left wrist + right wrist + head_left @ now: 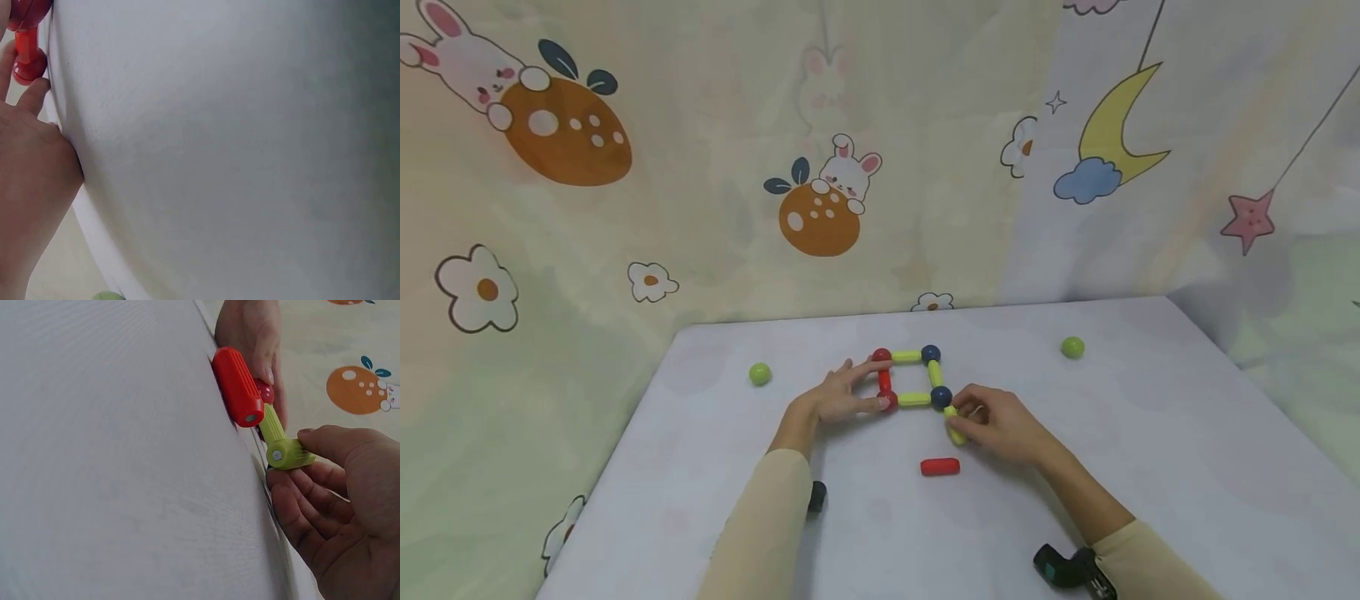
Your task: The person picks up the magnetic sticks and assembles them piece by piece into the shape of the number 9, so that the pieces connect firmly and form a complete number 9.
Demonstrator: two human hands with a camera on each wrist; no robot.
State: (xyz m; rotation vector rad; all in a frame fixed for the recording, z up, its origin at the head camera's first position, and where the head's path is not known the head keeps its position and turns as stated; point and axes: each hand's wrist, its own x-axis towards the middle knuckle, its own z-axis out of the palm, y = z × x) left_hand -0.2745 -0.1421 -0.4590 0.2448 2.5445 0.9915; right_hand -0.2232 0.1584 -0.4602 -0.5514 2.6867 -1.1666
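A small square (913, 400) of magnetic rods and balls lies on the table. Its left side is a red rod between two red balls; yellow-green rods and two dark blue balls form the rest. My left hand (838, 396) holds that red side, thumb at the near red ball (888, 401) and fingers at the far one (882, 356). Between thumb and fingers, my right hand (1000, 421) pinches a yellow-green magnetic rod (294, 454). The rod's upper end is right at the near blue ball (941, 397). In front of the square lies a loose red rod (940, 467).
One green ball (760, 374) sits left of the square, another (1072, 347) at the back right. The white table (700, 500) ends at a patterned cloth backdrop (715, 167). Dark wrist devices (1075, 571) show by both sleeves.
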